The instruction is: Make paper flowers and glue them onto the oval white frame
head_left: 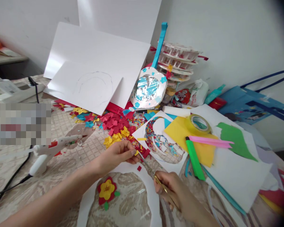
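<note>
My left hand (123, 154) pinches a small piece of yellow paper (136, 153) between thumb and fingers. Gold-handled scissors (159, 183) are in my right hand (168, 186), fingers wrapped round the handles and blades pointing up-left at the yellow paper. Below both hands lies a white ring-shaped paper frame (153, 192) with a clear middle. A red and yellow paper flower (107, 190) with small green leaves sits on the left of that clear middle. One small red paper square (139, 168) rests on the frame's upper edge.
A white hot glue gun (44, 154) with a black cord lies left. Red paper flowers (113, 121) and scraps are heaped behind my hands. To the right are yellow paper (177, 132), a tape roll (200, 123) and a green marker (194, 159). White boards (97, 53) lean behind.
</note>
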